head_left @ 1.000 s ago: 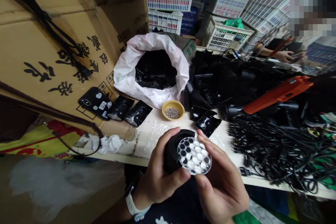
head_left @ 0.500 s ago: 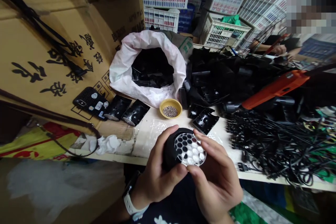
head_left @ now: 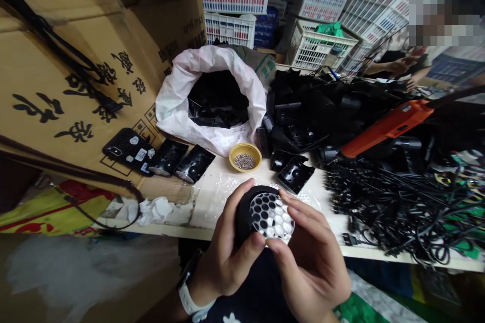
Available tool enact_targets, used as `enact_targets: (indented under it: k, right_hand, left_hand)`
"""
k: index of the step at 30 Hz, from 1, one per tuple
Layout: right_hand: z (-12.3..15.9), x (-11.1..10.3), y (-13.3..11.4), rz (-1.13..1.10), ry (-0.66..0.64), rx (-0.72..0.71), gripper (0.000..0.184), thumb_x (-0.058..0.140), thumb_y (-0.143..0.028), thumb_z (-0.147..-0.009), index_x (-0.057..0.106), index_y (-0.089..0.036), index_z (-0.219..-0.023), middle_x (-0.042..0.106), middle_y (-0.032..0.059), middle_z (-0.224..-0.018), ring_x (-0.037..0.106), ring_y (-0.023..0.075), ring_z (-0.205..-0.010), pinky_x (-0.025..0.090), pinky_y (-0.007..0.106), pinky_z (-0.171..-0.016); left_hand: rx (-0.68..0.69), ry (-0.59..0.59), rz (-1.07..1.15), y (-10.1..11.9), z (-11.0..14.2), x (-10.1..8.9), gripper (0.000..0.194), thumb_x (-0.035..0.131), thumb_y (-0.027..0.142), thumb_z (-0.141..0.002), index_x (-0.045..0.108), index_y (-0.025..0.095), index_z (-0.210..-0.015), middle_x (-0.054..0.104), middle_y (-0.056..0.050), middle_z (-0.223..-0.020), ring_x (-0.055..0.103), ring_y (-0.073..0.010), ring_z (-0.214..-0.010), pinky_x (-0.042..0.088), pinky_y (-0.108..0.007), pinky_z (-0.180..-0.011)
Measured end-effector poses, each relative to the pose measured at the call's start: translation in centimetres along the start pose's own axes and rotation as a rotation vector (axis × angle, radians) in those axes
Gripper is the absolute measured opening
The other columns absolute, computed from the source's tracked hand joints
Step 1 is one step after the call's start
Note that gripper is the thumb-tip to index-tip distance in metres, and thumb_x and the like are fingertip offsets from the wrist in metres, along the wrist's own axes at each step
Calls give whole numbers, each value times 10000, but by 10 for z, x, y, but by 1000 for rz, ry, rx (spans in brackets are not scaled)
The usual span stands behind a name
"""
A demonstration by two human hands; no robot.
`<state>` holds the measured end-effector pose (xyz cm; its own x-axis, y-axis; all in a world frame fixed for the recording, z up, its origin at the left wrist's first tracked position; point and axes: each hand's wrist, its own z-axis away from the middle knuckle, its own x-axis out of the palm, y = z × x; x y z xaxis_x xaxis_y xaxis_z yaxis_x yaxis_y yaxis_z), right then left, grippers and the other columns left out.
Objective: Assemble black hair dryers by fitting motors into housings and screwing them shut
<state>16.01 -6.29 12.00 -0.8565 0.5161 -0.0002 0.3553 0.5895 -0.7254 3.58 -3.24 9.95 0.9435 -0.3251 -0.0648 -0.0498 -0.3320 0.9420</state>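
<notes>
My left hand point(head_left: 227, 257) is closed around the side of a black round plastic housing point(head_left: 241, 217), its thumb at the lower edge. A silver honeycomb grille point(head_left: 273, 216) sits at the housing's mouth, tilted up towards me. My right hand point(head_left: 316, 255) grips the grille's right edge, fingertips above and thumb below, near my left thumb. Whether the grille is fully seated in the housing, I cannot tell. Just beyond my hands stands a yellow bowl point(head_left: 244, 157) of small metal screws. Black half-shells point(head_left: 295, 174) lie to its right, and two more black shells point(head_left: 195, 163) to its left.
A white sack point(head_left: 172, 98) full of black parts stands behind the bowl. Tangled black power cords point(head_left: 386, 212) cover the right side, beneath an orange-handled tool point(head_left: 388, 128). A phone point(head_left: 129, 150) leans against a carton point(head_left: 76, 86). A co-worker's hands point(head_left: 411, 81) show at far right.
Both hands keep the same hold on the housing and grille, with barely any movement. The view has shifted slightly. At far right, the co-worker's hands have moved apart.
</notes>
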Motion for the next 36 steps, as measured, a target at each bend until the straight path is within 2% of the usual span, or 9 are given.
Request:
enact_targets:
  k: [9, 13, 16, 19, 22, 25, 27, 31, 36]
  right_hand:
    - [4, 3, 2, -41, -5, 77, 385, 706, -68, -816, 633, -166, -1181, 630, 148, -1196, 605, 296, -1161, 531, 493, -989]
    - [6, -2, 6, 42, -110, 48, 386, 653, -117, -876, 605, -169, -1255, 604, 153, -1251, 578, 294, -1201, 512, 491, -1013]
    - [7, -5, 9, 92, -160, 24, 351, 601, -131, -911, 617, -180, -1259, 598, 140, -1251, 578, 271, -1203, 509, 447, -1024]
    - [1, -7, 10, -19, -169, 192, 449, 685, -300, -883, 563, -238, -1311, 596, 126, -1275, 590, 272, -1207, 548, 417, -981]
    - [-10, -10, 10, -189, -426, 413, 742, 736, -555, -782, 481, -239, -1403, 590, 146, -1344, 605, 317, -1205, 556, 440, -966]
    - [-17, -11, 9, -282, -566, 499, 689, 717, -628, -752, 599, -206, -1284, 683, 128, -1202, 676, 313, -1077, 571, 424, -927]
    - [-17, -10, 8, -299, -512, 466, 620, 709, -616, -762, 640, -212, -1226, 713, 104, -1115, 702, 288, -999, 592, 378, -871]
    - [-13, -2, 7, -321, -445, 361, 478, 702, -488, -828, 634, -281, -1253, 719, 56, -1119, 713, 243, -972, 599, 315, -846]
    - [-5, 11, 21, -299, -489, 320, 437, 675, -481, -862, 614, -322, -1265, 724, 25, -1133, 717, 220, -994, 592, 287, -867]
  left_hand:
    - [13, 2, -66, -3, 0, -3, 569, 450, 416, -980, 252, 365, -1510, 320, 7, -1587, 344, -201, -1430, 281, -277, -1175]
    - [-32, -14, -12, -3, 1, -7, 528, 447, 386, -984, 290, 396, -1487, 352, 41, -1567, 354, -187, -1419, 280, -259, -1167]
    - [-95, -14, 134, -4, 0, -9, 513, 463, 467, -964, 350, 388, -1457, 408, 34, -1528, 390, -209, -1391, 317, -273, -1148]
    - [-138, -27, 328, -3, -3, -8, 624, 571, 647, -838, 462, 343, -1372, 547, -18, -1376, 538, -249, -1234, 439, -301, -1049]
    - [-137, -57, 387, 1, -7, -7, 645, 646, 689, -752, 557, 304, -1262, 607, -42, -1257, 597, -265, -1124, 490, -324, -980]
    - [-99, -99, 362, 4, -7, -8, 589, 622, 647, -802, 567, 285, -1263, 601, -69, -1278, 578, -295, -1163, 483, -370, -1005]
    - [-69, -108, 338, 4, -5, -9, 554, 598, 607, -842, 547, 288, -1292, 597, -75, -1289, 576, -296, -1172, 492, -373, -996]
    - [-63, -101, 283, 1, 2, -12, 496, 555, 533, -895, 510, 294, -1328, 577, -78, -1326, 572, -285, -1187, 500, -359, -986]
    - [-75, -63, 223, -3, 5, -22, 453, 510, 529, -923, 530, 271, -1295, 577, -87, -1320, 560, -276, -1198, 464, -369, -1029]
